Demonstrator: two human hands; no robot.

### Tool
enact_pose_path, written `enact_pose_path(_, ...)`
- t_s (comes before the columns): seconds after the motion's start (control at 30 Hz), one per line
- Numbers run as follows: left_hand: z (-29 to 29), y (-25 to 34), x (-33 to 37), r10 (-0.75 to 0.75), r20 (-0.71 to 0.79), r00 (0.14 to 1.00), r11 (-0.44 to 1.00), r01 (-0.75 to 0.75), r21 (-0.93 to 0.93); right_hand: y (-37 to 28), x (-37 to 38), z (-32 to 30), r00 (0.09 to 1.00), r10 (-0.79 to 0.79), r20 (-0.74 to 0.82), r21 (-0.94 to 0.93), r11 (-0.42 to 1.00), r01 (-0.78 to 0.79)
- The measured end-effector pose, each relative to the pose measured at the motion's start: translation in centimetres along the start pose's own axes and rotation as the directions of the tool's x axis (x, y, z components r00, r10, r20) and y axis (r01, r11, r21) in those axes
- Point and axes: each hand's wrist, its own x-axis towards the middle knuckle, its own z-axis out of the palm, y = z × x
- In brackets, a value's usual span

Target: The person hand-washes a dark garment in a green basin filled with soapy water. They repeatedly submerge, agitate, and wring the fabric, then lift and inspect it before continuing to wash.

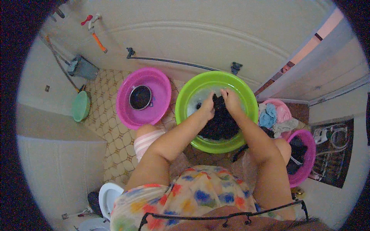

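Observation:
In front of me stands a lime-green basin (184,86) holding cloudy water and a bunched black garment (220,125). My left hand (208,104) grips the upper part of this cloth from its left side. Opposite it, my right hand (230,100) has its fingers closed on the same cloth. Both hands are close together over the basin's middle, and the lower part of the garment spreads toward me. A small dark patch (199,105) lies in the water left of my left hand; I cannot make out what it is.
Left of the green basin is a magenta basin (163,111) with a dark round container (140,97) inside. Coloured clothes (268,115) and another magenta basin (311,148) with dark cloth sit at my right. A wall tap (92,24), a grey bin (85,68) and a toilet (106,196) are further out.

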Motion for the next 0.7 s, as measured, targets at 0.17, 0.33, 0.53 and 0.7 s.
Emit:
enact_pose_path(0.17,-3.4,1.8,2.9,0.124,0.031,0.992,0.988,-0.12,-0.098,1.6,-0.9,1.2,0.981,0.06,0.186,-0.058,0.997,-0.05)
enact_pose_path(0.33,-4.9,1.7,4.5,0.159,-0.071,0.985,0.986,-0.155,0.054,4.5,-0.2,2.5,0.867,-0.01,0.498,-0.096,0.993,0.067)
enact_pose_path(0.53,-3.3,0.3,3.6,0.028,-0.02,0.999,0.999,-0.028,0.018,2.5,-0.5,3.6,0.951,0.308,0.035,0.287,0.908,-0.305)
enact_pose_path(0.7,-2.5,2.0,1.5,0.006,0.052,0.999,0.996,-0.011,0.091,-3.7,-3.8,2.0,0.994,-0.085,0.065,0.351,0.935,0.057)
